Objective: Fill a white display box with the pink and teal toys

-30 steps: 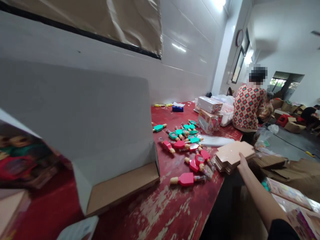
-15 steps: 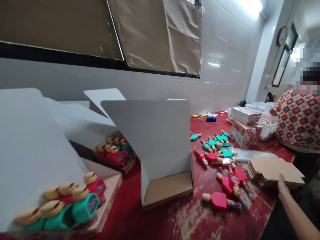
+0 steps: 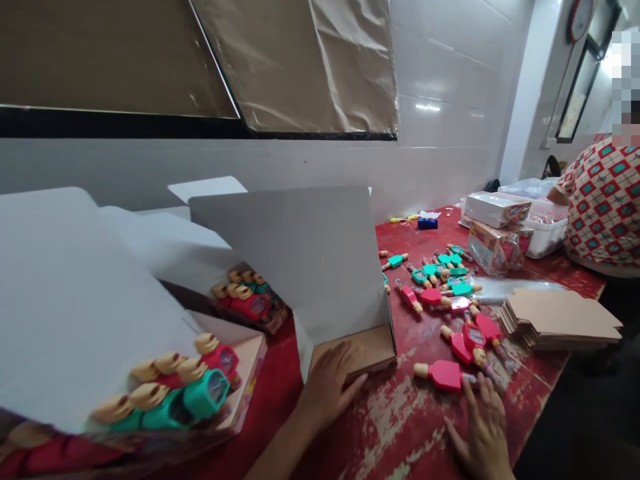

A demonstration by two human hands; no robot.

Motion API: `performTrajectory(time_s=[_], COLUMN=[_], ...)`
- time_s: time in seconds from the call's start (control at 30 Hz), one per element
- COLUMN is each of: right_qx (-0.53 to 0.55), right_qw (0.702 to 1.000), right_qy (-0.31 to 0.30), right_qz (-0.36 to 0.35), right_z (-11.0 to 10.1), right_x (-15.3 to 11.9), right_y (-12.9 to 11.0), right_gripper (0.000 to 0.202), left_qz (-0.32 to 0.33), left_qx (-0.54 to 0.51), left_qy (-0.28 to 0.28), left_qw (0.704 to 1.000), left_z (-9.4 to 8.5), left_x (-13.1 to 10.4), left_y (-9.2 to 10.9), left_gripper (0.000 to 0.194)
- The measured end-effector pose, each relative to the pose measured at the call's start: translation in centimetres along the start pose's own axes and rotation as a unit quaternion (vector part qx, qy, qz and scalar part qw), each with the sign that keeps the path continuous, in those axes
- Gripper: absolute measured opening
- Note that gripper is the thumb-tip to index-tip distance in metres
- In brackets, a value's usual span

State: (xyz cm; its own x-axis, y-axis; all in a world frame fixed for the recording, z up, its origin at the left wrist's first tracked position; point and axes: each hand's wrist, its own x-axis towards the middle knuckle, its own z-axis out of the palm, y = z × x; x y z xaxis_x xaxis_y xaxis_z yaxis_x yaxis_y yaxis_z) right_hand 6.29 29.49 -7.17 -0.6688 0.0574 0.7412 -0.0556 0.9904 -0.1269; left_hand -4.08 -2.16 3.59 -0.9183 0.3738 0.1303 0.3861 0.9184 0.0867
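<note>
Left hand (image 3: 327, 383) flat, fingers spread, pressing the front edge of the empty box (image 3: 320, 280) at table (image 3: 380, 427) centre. Right hand (image 3: 483, 433) open, palm down on table, fingertips just short of the pink toy (image 3: 443, 375). Filled boxes (image 3: 165, 393) to the left hold toys in rows.

The desk (image 3: 400, 427) is red, its paint worn pale near the front edge. An open empty box (image 3: 345, 333) stands at mid-desk, with filled boxes (image 3: 200, 393) toward the left end. Loose pink and green toys (image 3: 440, 293) lie scattered right of the empty box. A stack of flat cardboard sheets (image 3: 563, 317) sits at the right edge. Wrapped boxes (image 3: 495, 233) and a white tub (image 3: 547, 237) occupy the far right corner, a small blue item (image 3: 427, 223) by the back edge.
</note>
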Motion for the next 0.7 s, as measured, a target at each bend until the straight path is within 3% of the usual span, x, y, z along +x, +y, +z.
performTrajectory(time_s=[0.1,0.2,0.3,0.4,0.5,0.6,0.63,0.7], right_qx=[-0.035,-0.044,-0.050,-0.026,0.029,0.049,0.046,0.043], right_qw=[0.999,0.997,0.996,0.991,0.971,0.928,0.917,0.906], right_qy=[-0.028,-0.051,-0.079,-0.125,-0.233,-0.366,-0.395,-0.419], right_qz=[0.019,0.036,0.011,-0.027,-0.055,-0.046,-0.039,-0.032], right_z=[0.6,0.9,0.6,0.4,0.6,1.4,1.6,1.8], right_x=[0.0,-0.3,-0.4,0.9,3.8,7.4,8.5,10.3], right_y=[-0.1,1.0,1.3,0.6,-0.9,-2.7,-3.2,-3.9], right_gripper=[0.075,0.069,0.057,0.054,0.057,0.051,0.046,0.040], left_qz=[-0.011,-0.019,-0.048,-0.068,-0.091,-0.093,-0.086,-0.082], left_qx=[-0.007,-0.013,-0.005,-0.007,0.009,0.001,-0.025,-0.083], left_qy=[-0.030,-0.064,-0.074,-0.098,-0.144,-0.187,-0.167,-0.055], left_qw=[0.999,0.998,0.996,0.993,0.985,0.978,0.982,0.992], left_z=[0.5,2.0,3.0,2.9,2.5,2.4,2.3,1.7], left_x=[5.4,6.4,4.4,1.9,-0.8,-3.7,-4.7,-6.5], left_y=[1.6,1.6,1.1,1.6,3.1,3.9,3.6,1.8], left_gripper=[0.056,0.059,0.068,0.076,0.084,0.083,0.078,0.069])
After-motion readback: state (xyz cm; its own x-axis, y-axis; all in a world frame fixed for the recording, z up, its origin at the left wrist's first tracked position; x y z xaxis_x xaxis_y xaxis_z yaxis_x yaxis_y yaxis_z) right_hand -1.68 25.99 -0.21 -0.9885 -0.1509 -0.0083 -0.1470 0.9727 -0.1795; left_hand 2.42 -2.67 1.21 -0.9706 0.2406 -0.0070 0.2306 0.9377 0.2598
